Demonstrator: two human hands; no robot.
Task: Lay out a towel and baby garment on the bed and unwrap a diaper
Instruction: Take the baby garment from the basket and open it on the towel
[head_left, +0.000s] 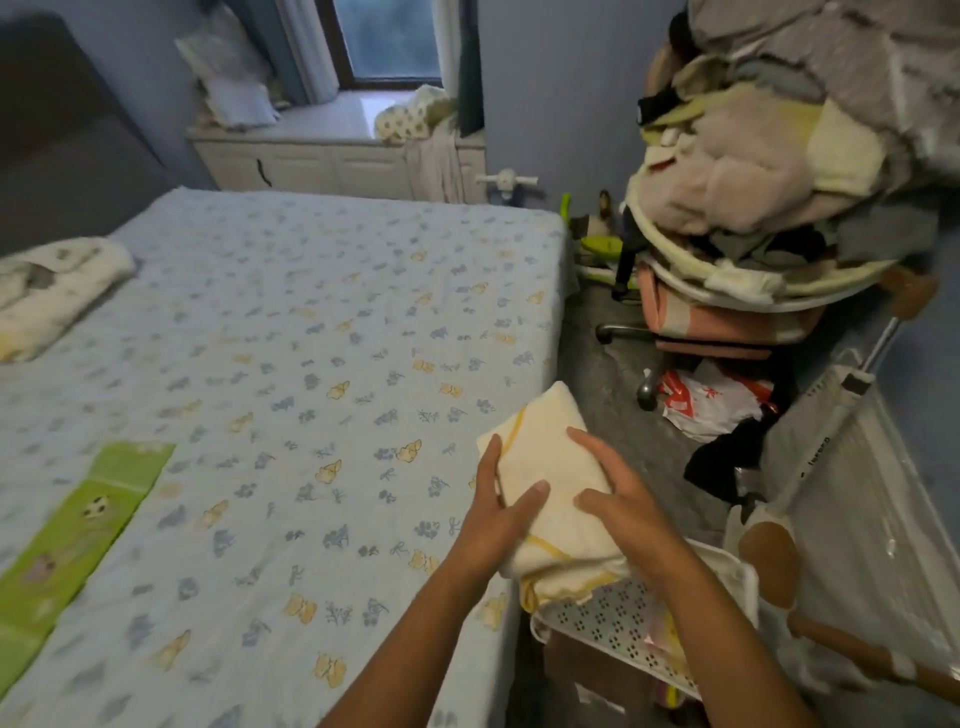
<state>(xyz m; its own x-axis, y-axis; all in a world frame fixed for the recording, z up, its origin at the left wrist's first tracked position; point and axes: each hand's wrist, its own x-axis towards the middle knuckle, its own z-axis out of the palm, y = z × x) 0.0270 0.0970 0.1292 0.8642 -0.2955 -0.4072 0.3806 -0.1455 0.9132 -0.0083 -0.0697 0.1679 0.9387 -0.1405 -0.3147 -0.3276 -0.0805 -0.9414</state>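
I saw a dim room lit only by the window (387, 39); edges bowed and smeared, the clothes pile (789, 140) blurred.

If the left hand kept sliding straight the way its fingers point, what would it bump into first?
The left hand already lies on the folded towel; going on up and right, it would ride along that towel, then likely pass over the bed's edge. Depth is unclear.

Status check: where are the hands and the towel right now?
Left hand and right hand both gripping the folded towel, held over the bed edge. Towel not yet spread. Bed centre open; green pack lies far left.
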